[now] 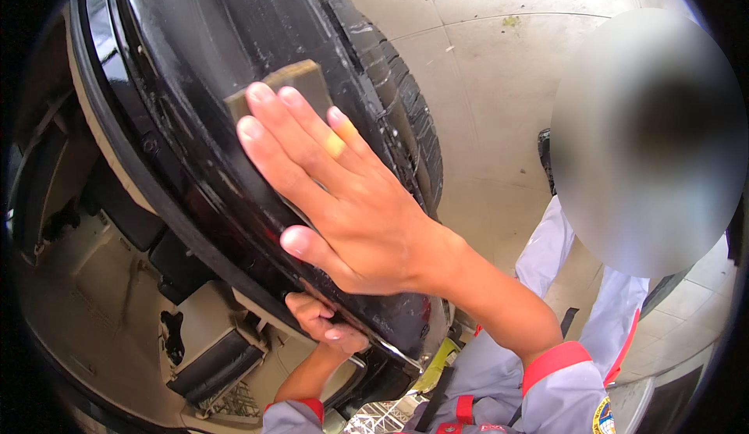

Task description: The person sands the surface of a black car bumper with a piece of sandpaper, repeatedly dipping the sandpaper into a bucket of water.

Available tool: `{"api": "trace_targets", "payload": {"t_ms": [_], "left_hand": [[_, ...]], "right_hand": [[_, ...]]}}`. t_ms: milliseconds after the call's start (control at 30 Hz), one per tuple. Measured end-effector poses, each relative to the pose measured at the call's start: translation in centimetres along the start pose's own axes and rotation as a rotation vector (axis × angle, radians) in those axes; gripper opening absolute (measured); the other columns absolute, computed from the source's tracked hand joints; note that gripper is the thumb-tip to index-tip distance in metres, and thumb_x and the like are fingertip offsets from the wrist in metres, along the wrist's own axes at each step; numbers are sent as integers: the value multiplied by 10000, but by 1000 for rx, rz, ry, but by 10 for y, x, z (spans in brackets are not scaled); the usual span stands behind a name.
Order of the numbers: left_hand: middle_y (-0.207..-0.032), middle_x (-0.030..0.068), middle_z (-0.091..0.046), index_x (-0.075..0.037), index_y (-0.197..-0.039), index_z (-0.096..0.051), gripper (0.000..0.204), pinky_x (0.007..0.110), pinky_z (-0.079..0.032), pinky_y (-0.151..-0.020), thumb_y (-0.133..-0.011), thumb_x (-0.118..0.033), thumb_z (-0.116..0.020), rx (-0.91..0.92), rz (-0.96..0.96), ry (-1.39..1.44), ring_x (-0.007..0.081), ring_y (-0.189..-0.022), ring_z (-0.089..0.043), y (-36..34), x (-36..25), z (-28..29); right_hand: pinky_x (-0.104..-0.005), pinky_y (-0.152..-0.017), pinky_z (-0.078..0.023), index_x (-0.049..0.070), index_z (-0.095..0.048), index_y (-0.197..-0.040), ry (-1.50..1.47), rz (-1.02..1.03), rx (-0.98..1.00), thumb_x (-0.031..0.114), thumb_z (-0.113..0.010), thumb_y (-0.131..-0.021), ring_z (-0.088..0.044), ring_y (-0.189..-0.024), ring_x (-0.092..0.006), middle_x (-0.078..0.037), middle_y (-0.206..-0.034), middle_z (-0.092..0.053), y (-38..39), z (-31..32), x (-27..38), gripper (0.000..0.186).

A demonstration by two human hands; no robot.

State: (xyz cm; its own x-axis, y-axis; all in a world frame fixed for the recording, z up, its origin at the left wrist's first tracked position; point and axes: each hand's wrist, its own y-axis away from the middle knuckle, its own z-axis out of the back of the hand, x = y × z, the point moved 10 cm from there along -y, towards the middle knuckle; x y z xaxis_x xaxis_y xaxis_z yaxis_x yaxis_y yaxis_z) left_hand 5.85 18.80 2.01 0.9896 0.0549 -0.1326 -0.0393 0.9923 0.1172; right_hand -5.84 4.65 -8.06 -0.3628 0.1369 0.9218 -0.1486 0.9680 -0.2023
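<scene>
My right hand [355,215] lies flat with its fingers stretched out over a sheet of sandpaper [312,89] on a car's black body panel [199,24]. The sheet's far part shows beyond the fingertips; the rest is hidden under them. The thumb stands apart from the fingers. A yellow patch marks one finger. Nearer and lower, my left hand [324,321] is closed at the edge of the car's opening [269,309], with its fingers curled. Pale smears and dull areas show on the panel.
A black tyre [417,133] stands close to the right of the panel. Inside the car at left are beige trim [94,278] and dark parts. Pale floor tiles [491,67] lie beyond. Grey trouser legs [616,301] show at right, under a blurred grey oval [647,200] that hides much there.
</scene>
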Motion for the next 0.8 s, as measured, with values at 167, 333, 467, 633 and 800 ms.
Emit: {"api": "trace_targets", "payload": {"t_ms": [167, 333, 467, 633, 800], "left_hand": [[-817, 67, -338, -95, -824, -340, 537, 345, -325, -670, -976, -602, -251, -22, -43, -11, 191, -716, -339, 1, -3, 2], [-814, 70, -328, -86, -840, -344, 536, 345, -325, -645, -977, -598, -256, -6, -94, -30, 181, -700, -335, 2, -4, 0], [-822, 77, -325, -78, -829, -349, 543, 354, -343, -665, -977, -595, -271, -48, -63, 5, 194, -694, -348, -3, -6, 2], [-821, 80, -327, -67, -842, -353, 545, 361, -350, -674, -979, -587, -268, -4, -96, -72, 193, -692, -346, 4, -3, 3], [-838, 45, -337, -98, -848, -349, 573, 334, -331, -678, -952, -655, -258, -25, -62, 33, 165, -724, -350, -1, -2, 0]], "right_hand": [[-479, -1154, -157, 22, -351, -1467, -103, -182, 83, 399, -366, -992, -270, -1432, -324, -176, -1541, -297, 148, -50, 34, 607], [-499, -1149, -170, 11, -336, -1468, -28, -133, 94, 396, -330, -1002, -247, -1436, -356, -202, -1533, -295, 125, -41, 25, 605], [-508, -1123, -222, 1, -307, -1475, 40, 28, 48, 392, -320, -995, -249, -1431, -372, -205, -1546, -264, 9, -5, 10, 619], [-513, -1137, -192, -14, -383, -1435, -5, -95, 134, 413, -290, -1016, -281, -1417, -386, -222, -1504, -343, 94, -36, 26, 606], [-478, -1148, -204, 31, -364, -1460, -23, -176, 121, 392, -417, -962, -293, -1419, -327, -164, -1529, -325, 143, -45, 33, 618]]}}
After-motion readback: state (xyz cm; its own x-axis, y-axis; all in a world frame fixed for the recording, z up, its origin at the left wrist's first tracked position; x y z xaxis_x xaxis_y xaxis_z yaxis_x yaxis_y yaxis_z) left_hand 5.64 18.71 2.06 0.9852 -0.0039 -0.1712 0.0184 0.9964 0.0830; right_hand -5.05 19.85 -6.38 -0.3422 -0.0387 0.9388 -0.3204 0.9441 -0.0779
